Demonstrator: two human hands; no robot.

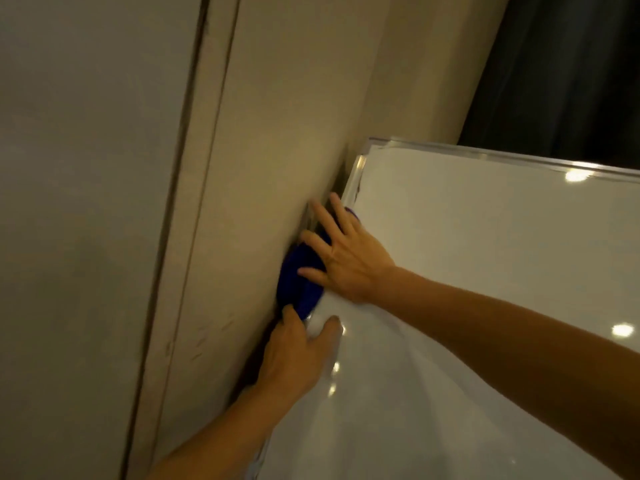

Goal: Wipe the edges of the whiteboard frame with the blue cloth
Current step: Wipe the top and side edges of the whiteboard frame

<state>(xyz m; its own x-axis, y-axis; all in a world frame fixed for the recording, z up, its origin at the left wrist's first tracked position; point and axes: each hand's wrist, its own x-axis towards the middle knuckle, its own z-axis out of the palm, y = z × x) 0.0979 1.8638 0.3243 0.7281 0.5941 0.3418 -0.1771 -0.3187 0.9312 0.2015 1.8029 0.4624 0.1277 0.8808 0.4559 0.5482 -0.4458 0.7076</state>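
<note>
Right now the whole business sits along the whiteboard frame [356,174], on its side edge where the board meets the beige wall [277,133]. That edge runs as a long slanted line, from the top corner of the whiteboard [485,271] high and to the right, down and leftward toward the bottom of the view. The blue cloth [299,282] is bunched on this edge, wedged partly into the narrow gap between frame and wall, roughly midway along the visible stretch.

The right hand [346,258] lies flat on top of the cloth with fingers spread, pressing it against the edge; its fingertips [317,206] point up along the frame toward the corner. It is pressing more than clutching, palm down, nothing curled shut. The left hand [298,355] sits just below the cloth on the same edge, thumb on the board face and fingers around the frame's side, seemingly bracing the board; one fingertip touches the cloth's lower end.

Since the cloth lies under the right hand and the frame's long axis extends both above and below it, the next stroke probably has to follow that slant. The right hand is the nearer one to drive it, upward toward the corner looking the freer direction, as the left hand blocks the way down.
</note>
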